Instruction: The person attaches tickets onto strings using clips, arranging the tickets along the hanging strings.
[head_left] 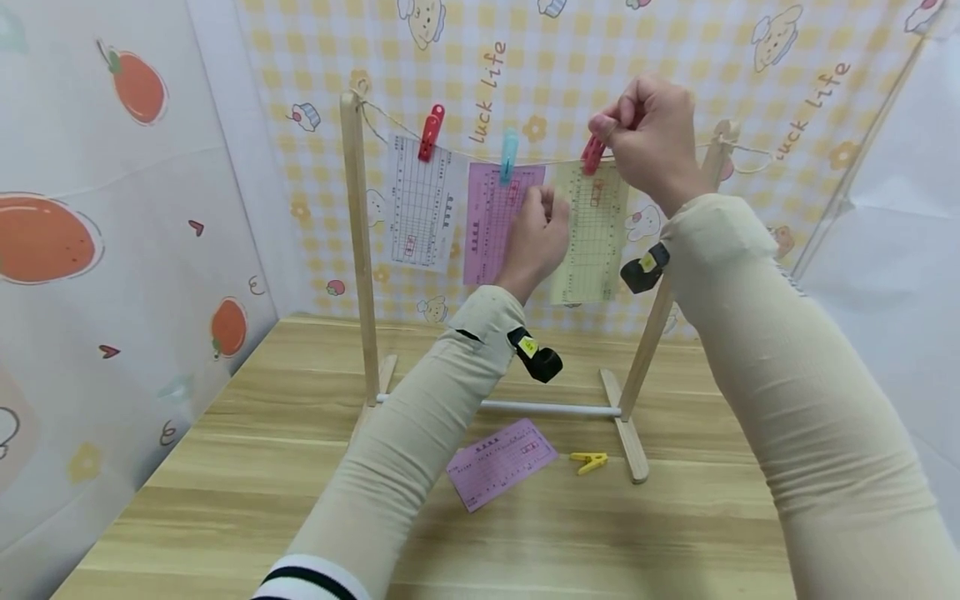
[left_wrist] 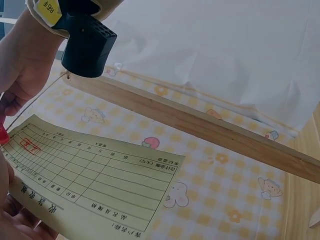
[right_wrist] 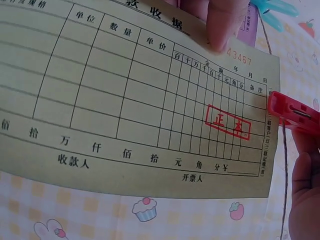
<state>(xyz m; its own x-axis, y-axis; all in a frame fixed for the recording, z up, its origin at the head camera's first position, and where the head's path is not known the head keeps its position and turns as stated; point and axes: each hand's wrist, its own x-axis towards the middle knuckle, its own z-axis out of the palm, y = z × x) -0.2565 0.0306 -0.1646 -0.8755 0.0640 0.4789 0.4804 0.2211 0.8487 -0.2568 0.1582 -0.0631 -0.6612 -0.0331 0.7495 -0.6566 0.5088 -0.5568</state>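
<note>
Up on the string [head_left: 660,155], right hand [head_left: 651,133] pinches red peg [head_left: 593,155]; left hand [head_left: 537,236] grips yellow slip [head_left: 592,242].

Reading "Luck life" on the checked backdrop [head_left: 487,92]; showing "43467", "收款人" and a red "正本" stamp on the yellow slip [right_wrist: 125,115].

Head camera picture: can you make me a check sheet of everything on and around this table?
Surface: light wooden table, bare in front.
Job's things: yellow paper slip on the string, red plastic clothespin at its top.
Clutter: pink paper slip and yellow plastic clothespin lying on the table.
Hands: right hand pinches the red clothespin; left hand holds the yellow slip.
Cables: nothing seen.
Surroundings: wooden drying rack, cartoon-print backdrop.
</note>
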